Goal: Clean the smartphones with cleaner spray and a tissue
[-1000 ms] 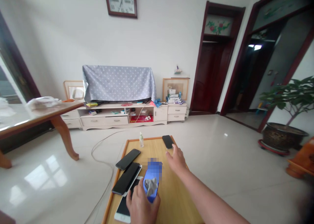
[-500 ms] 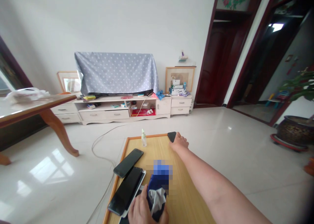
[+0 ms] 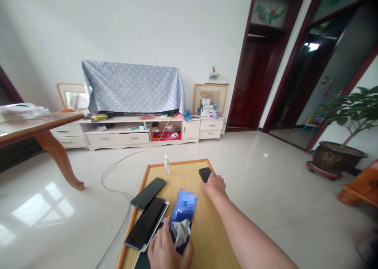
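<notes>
My left hand (image 3: 169, 245) is wrapped around a blue tissue pack (image 3: 180, 214) with a crumpled white tissue sticking out of its opening. Part of the pack is blurred by pixelation. At the far right of the wooden tabletop, my right hand (image 3: 215, 183) grips the near end of a black phone (image 3: 204, 174); its fingertips are partly hidden. On the left side lies a dark phone (image 3: 149, 193). Nearer to me, another black phone (image 3: 146, 223) rests on a white-edged device, with a further dark device (image 3: 142, 261) partly showing below.
A small clear spray bottle (image 3: 167, 165) stands near the far left corner of the tabletop (image 3: 184, 172). A cable (image 3: 115, 190) runs along the floor at left. Beyond are a low white cabinet (image 3: 132, 137), a larger table (image 3: 56, 121) and a potted plant (image 3: 338, 159).
My right hand and the black phone have come slightly in from the table's far edge. My left hand still holds the tissue pack. The view has turned a little to the right.
</notes>
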`<state>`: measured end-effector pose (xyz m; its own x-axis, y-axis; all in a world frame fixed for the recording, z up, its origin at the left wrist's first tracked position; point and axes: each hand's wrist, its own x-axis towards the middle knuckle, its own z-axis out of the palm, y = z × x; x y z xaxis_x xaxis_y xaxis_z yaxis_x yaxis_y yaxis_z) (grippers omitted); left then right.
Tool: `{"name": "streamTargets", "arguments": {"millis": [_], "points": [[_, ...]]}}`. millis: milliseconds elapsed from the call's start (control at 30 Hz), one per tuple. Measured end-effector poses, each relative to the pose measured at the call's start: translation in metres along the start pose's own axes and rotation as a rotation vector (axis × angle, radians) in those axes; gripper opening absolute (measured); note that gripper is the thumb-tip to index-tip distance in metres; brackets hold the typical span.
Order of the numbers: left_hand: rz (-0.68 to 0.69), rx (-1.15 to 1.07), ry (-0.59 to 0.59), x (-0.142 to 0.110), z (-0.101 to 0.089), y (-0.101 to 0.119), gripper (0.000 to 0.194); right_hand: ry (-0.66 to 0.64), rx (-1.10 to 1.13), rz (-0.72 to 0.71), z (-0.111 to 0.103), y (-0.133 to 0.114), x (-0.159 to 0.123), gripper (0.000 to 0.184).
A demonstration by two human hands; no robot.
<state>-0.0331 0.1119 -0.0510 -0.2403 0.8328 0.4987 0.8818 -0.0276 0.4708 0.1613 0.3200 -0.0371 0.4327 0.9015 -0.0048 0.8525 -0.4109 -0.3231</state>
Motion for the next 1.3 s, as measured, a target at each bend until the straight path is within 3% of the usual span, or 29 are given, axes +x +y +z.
{"name": "streamTargets", "arguments": {"millis": [167, 500, 767, 967, 1067, 1300], "points": [[-0.064, -0.023, -0.077, -0.007, -0.017, 0.019, 0.067, 0.025, 0.007, -0.009, -0.009, 0.021, -0.045, 0.085], [-0.101, 0.016, -0.143, -0.013, -0.032, 0.026, 0.069, 0.016, 0.06, -0.045, -0.026, 0.035, -0.085, 0.097], [-0.126, 0.007, -0.176, -0.013, -0.039, 0.029, 0.07, 0.053, 0.066, -0.067, -0.028, 0.049, -0.099, 0.078], [-0.109, 0.025, -0.156, -0.016, -0.043, 0.034, 0.068, 0.128, 0.127, -0.085, -0.039, 0.053, -0.115, 0.08], [-0.093, 0.054, -0.139, -0.019, -0.047, 0.039, 0.067, 0.172, 0.227, -0.129, -0.043, 0.058, -0.137, 0.072], [-0.108, -0.005, -0.144, -0.037, -0.062, 0.042, 0.069, 0.106, 0.642, -0.23, -0.041, 0.069, -0.21, 0.044]]}}
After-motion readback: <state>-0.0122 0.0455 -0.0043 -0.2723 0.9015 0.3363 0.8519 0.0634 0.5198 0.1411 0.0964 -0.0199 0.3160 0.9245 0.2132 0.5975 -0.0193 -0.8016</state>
